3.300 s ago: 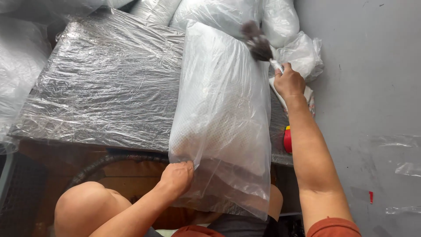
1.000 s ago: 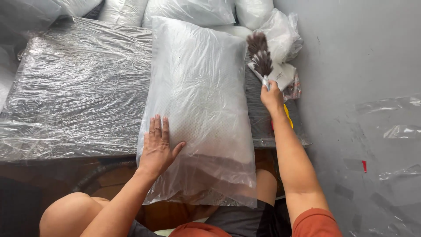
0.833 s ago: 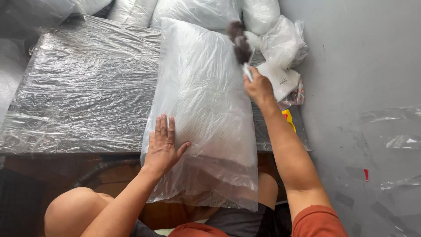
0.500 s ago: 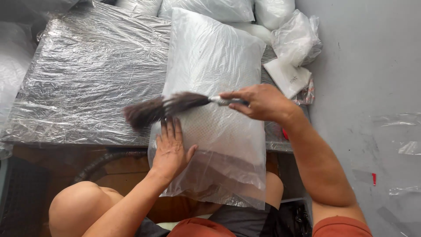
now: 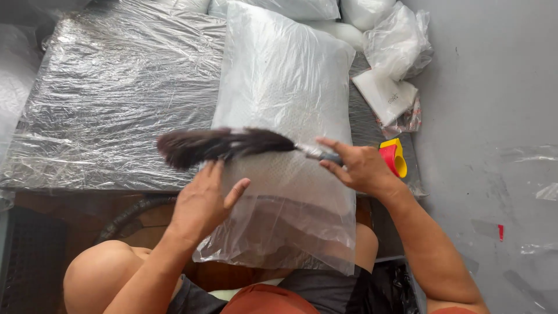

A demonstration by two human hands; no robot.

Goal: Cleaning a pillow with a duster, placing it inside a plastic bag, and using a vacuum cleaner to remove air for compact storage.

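The bagged pillow [image 5: 285, 116] is taking up the middle of the tabletop [image 5: 99, 116], running from its far end out over the near edge. To its left, a wide plastic-covered stretch is lying open for a hand to pass. On the right, a folded white packet [image 5: 385, 96], a red and yellow tape roll [image 5: 394, 157] and stuffed bags [image 5: 398, 40] are crowding the narrow strip against the grey wall [image 5: 494, 87]. More bags [image 5: 290, 7] are blocking the far edge.
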